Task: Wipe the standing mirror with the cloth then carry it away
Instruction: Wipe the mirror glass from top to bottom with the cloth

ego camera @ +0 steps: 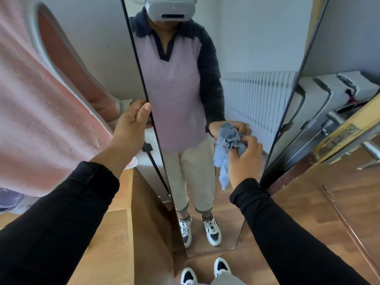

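Note:
A tall standing mirror (pixel 253 58) with a thin black frame stands upright on the wood floor right in front of me, reflecting a person in a headset. My left hand (pixel 131 124) grips the mirror's left edge at mid height, thumb on the front of the frame. My right hand (pixel 244 159) holds a bunched light blue cloth (pixel 228 145) against the glass near the right side, with a tail of cloth hanging down below the hand.
A pink towel or blanket (pixel 37 112) hangs close on the left. A wooden cabinet (pixel 117 233) stands at lower left beside the mirror's foot. On the right a white radiator (pixel 329 93) and a wooden door with a metal handle (pixel 370 149).

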